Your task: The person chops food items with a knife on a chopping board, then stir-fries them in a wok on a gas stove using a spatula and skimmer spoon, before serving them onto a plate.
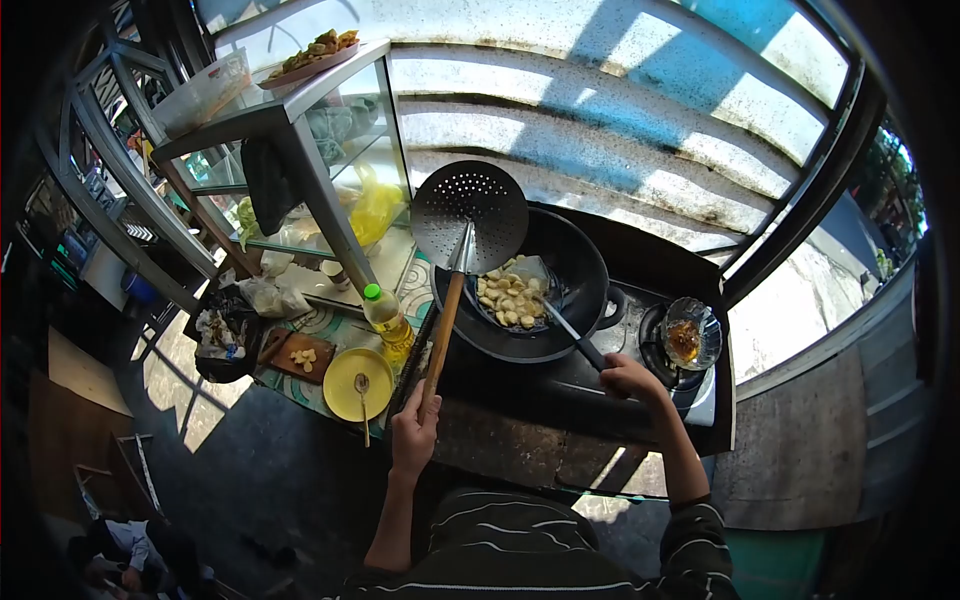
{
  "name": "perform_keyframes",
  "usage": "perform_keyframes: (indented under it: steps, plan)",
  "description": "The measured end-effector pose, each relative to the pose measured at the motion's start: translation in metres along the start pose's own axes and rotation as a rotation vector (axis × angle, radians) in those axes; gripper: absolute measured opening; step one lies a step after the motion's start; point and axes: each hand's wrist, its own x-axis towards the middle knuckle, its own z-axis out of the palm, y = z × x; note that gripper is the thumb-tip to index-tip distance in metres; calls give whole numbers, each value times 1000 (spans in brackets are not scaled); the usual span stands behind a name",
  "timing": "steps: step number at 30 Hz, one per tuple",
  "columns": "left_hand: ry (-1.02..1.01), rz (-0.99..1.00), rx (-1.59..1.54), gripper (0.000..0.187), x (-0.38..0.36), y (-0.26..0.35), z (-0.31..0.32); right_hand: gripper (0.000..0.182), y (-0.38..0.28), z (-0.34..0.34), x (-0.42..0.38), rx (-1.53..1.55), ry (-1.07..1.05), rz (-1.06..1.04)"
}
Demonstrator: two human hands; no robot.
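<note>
My left hand [414, 436] is closed around the wooden handle of a large perforated skimmer [440, 205]. The skimmer's round dark head is raised over the left rim of a black wok [588, 258] on the stove. Gripped in my right hand [632, 379] is the black handle of a metal spatula [572, 328]. Its blade reaches into the wok, among pale yellow pieces of food [508, 296] gathered in the middle. The skimmer's head covers part of the wok's left side.
An oil bottle [388, 318] with a green cap, a yellow plate [343, 392] with a spoon, and a cutting board [305, 372] with small pieces lie left. A glass case [330, 120] stands behind them. A clear bowl [690, 335] sits on the right burner. Another person [130, 555] appears lower left.
</note>
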Motion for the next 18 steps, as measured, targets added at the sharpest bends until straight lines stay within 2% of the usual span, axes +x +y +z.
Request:
perform_keyframes:
  steps: [1, 2, 3, 4, 5, 8, 11, 13, 16, 17, 18]
  plan:
    - [7, -17, 25, 41, 1, -6, -11, 18, -30, -3, -15, -142, 220, 40]
    - [25, -6, 59, 40, 1, -13, -21, 14, -41, -24, -19, -133, 204, 52]
    - [23, -9, 58, 40, 2, -19, -29, 15, -58, -34, -29, -247, 295, -25]
    - [17, -20, 16, 40, 3, -24, -36, 21, -80, -41, -40, -495, 358, -71]
    - [12, -32, -27, 40, 3, -27, -42, 27, -101, -46, -52, -611, 396, -5]
    - [0, -120, -123, 40, 1, -30, -49, 32, -132, -61, -75, -888, 521, -112]
    - [-27, -173, -157, 40, 1, -32, -53, 29, -153, -73, -88, -1023, 463, 17]
    - [-40, -190, -174, 40, 3, -34, -56, 24, -152, -70, -85, -913, 469, 53]
    - [-32, -146, -119, 40, 4, -38, -54, 20, -126, -59, -55, -569, 349, 118]
    - [-37, -137, -125, 41, 5, -38, -54, 13, -120, -50, -50, -381, 277, 145]
    - [-41, -126, -129, 41, 6, -37, -54, 7, -86, -60, -28, -602, 100, -280]
